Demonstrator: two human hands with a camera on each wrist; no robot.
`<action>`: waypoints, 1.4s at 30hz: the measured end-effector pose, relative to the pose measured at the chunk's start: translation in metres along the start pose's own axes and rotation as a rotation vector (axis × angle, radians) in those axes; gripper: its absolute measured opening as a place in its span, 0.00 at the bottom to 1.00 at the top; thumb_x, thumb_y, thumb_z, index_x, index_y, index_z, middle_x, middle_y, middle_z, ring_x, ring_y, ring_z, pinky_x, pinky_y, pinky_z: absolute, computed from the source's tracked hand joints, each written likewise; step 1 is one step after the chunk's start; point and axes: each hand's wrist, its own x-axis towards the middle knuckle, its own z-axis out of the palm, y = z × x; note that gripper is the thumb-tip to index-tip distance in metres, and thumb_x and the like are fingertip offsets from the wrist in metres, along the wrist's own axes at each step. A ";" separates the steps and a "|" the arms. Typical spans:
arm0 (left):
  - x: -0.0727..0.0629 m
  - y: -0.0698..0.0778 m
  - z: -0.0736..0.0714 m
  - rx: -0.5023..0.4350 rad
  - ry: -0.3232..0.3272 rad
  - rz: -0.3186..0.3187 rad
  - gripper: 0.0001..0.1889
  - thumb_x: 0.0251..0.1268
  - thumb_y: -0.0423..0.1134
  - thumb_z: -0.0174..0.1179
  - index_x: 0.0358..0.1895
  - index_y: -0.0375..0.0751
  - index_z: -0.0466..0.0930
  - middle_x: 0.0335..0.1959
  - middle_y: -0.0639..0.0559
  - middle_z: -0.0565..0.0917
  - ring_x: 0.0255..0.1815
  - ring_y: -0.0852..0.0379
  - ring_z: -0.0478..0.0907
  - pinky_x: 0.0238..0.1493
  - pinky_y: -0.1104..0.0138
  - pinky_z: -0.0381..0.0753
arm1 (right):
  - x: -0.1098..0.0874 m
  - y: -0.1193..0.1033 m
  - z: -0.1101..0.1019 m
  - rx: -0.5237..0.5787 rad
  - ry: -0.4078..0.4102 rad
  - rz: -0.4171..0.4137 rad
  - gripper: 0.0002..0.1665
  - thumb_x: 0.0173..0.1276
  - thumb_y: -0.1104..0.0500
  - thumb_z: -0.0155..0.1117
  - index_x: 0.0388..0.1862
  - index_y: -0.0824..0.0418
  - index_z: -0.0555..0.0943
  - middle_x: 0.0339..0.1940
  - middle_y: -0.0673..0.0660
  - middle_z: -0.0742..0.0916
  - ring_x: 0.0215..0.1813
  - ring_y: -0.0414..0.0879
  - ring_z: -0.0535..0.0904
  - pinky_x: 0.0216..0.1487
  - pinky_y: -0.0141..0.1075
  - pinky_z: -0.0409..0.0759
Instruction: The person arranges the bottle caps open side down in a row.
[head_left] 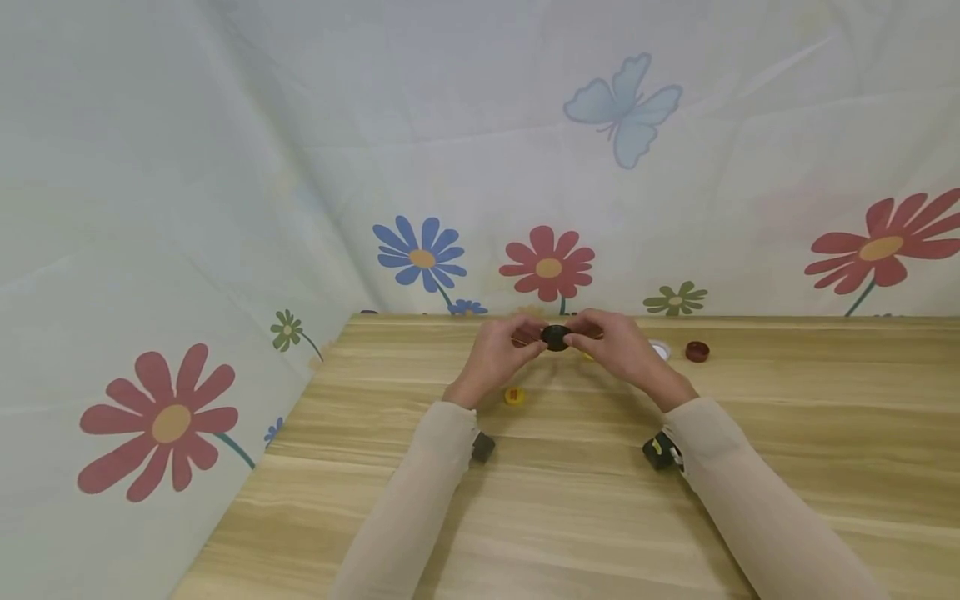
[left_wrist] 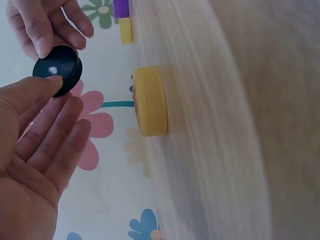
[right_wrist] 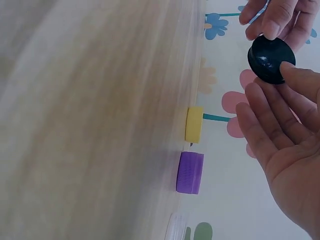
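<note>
Both hands hold a round, glossy black cap point(head_left: 555, 337) between them, raised over the far part of the table. My left hand point(head_left: 498, 350) pinches its left edge, thumb on the near face and fingers behind. From the other side my right hand point(head_left: 615, 346) pinches it the same way. In the left wrist view the dark cap point(left_wrist: 59, 70) shows a smooth face and a rim. A yellow cap point(head_left: 513, 396) lies on the table below the left hand. Past it, a purple cap point(right_wrist: 190, 172) and a second yellow cap point(right_wrist: 194, 125) stand in the right wrist view.
Right of the right hand lie a white cap point(head_left: 661, 349), partly hidden by that hand, and a dark red cap point(head_left: 697, 352). The wood-grain table point(head_left: 570, 517) ends at a flower-printed cloth point(head_left: 480, 167) behind and to the left.
</note>
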 end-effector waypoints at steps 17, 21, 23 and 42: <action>-0.004 0.001 -0.001 0.001 -0.006 0.046 0.20 0.67 0.32 0.75 0.61 0.41 0.86 0.46 0.48 0.91 0.44 0.55 0.88 0.49 0.66 0.87 | -0.001 -0.001 -0.001 0.066 -0.002 0.068 0.15 0.79 0.58 0.68 0.57 0.66 0.85 0.48 0.62 0.91 0.50 0.56 0.89 0.50 0.49 0.85; -0.006 0.002 -0.002 -0.004 -0.006 0.048 0.21 0.65 0.33 0.76 0.61 0.41 0.87 0.47 0.49 0.91 0.44 0.55 0.88 0.49 0.65 0.87 | -0.001 -0.003 0.000 0.073 -0.011 0.069 0.14 0.80 0.58 0.67 0.56 0.66 0.85 0.45 0.60 0.92 0.48 0.55 0.88 0.48 0.47 0.83; -0.007 0.003 -0.003 -0.007 -0.006 0.046 0.21 0.65 0.34 0.77 0.60 0.41 0.87 0.47 0.49 0.91 0.44 0.54 0.88 0.49 0.66 0.87 | -0.002 -0.004 -0.001 0.070 -0.015 0.066 0.14 0.80 0.58 0.66 0.57 0.65 0.85 0.44 0.60 0.92 0.48 0.54 0.88 0.48 0.47 0.83; -0.005 0.007 -0.006 0.059 -0.070 0.022 0.18 0.67 0.38 0.76 0.57 0.38 0.88 0.50 0.48 0.91 0.48 0.52 0.88 0.50 0.65 0.87 | -0.001 0.001 -0.006 0.061 -0.137 -0.026 0.19 0.71 0.65 0.75 0.59 0.67 0.84 0.49 0.62 0.90 0.53 0.54 0.87 0.62 0.53 0.82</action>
